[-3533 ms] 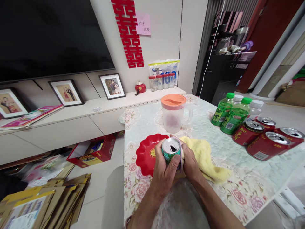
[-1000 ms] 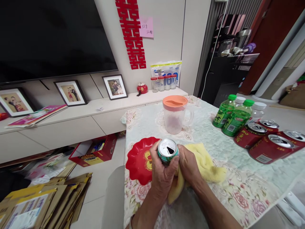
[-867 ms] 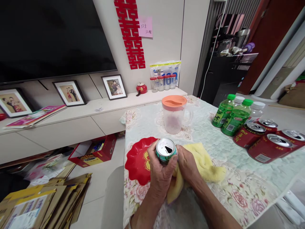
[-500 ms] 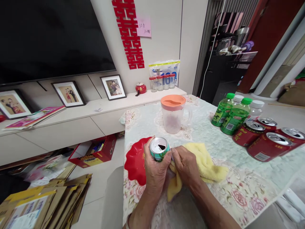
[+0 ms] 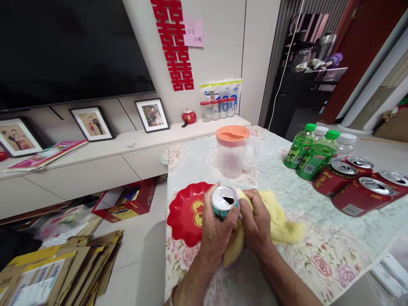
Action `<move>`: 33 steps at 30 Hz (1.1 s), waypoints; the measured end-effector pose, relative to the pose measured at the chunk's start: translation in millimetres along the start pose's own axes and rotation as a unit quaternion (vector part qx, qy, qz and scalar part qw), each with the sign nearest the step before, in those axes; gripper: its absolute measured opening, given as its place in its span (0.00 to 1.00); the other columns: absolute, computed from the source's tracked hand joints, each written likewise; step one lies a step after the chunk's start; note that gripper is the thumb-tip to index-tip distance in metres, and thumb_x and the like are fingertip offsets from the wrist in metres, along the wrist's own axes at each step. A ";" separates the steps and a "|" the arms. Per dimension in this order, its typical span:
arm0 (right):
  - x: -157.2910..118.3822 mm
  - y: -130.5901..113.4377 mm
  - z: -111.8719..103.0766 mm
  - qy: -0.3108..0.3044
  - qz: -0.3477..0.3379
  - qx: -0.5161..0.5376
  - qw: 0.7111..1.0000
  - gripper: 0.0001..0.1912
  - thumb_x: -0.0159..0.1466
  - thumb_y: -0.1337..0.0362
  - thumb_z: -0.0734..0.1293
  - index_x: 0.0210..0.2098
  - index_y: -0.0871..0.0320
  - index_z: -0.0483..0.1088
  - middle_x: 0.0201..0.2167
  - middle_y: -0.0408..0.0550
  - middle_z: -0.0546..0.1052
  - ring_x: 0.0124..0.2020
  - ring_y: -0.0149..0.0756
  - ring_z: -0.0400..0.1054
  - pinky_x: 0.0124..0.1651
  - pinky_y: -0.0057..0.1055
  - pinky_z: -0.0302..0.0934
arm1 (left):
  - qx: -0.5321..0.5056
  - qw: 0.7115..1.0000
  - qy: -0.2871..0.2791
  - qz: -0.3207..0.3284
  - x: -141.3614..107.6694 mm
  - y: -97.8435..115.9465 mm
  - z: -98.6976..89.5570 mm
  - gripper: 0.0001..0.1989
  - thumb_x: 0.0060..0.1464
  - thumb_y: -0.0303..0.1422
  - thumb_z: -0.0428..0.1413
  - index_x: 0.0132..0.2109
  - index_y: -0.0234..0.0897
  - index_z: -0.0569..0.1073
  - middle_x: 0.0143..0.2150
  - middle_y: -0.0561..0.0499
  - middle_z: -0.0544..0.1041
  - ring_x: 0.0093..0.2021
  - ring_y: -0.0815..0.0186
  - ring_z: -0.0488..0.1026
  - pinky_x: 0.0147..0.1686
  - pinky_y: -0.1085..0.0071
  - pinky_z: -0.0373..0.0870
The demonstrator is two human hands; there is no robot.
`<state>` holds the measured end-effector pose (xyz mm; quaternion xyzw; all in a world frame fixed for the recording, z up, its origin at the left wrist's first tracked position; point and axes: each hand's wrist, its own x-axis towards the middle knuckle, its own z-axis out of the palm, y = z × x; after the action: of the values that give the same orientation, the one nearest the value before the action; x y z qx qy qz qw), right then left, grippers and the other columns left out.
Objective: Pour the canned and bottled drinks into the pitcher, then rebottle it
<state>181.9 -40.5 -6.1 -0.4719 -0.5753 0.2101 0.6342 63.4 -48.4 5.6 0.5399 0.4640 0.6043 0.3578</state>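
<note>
Pale panel wall (image 5: 219, 25) beyond my left hand (image 5: 219, 231). Wide black screen (image 5: 70, 46) up-left of it, long white cabinet (image 5: 92, 174) below that. Light tile floor (image 5: 127, 250) left of my hand. Reddish-brown panel (image 5: 366, 46) far up-right, maybe a door; hard to tell.

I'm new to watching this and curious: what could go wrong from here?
The can is open on top, so any liquid inside might spill onto the tablecloth if it tips. The left hand could lose its hold, dropping it on the red dish. The yellow cloth in the right hand might tug it.
</note>
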 end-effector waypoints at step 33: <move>14.4 -11.2 7.9 -0.204 0.380 0.415 0.801 0.24 0.51 0.54 0.78 0.44 0.59 0.79 0.42 0.54 0.82 0.46 0.50 0.77 0.50 0.41 0.70 | -0.034 0.995 0.080 0.054 10.3 -0.7 -3.7 0.33 0.55 0.53 0.65 0.60 0.42 0.65 0.52 0.46 0.77 0.48 0.58 0.79 0.48 0.63 0.77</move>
<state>175.1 -31.2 10.1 -0.2904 -0.3242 0.7442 0.5066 58.0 -39.2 8.3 0.5016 0.4399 0.6799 0.3044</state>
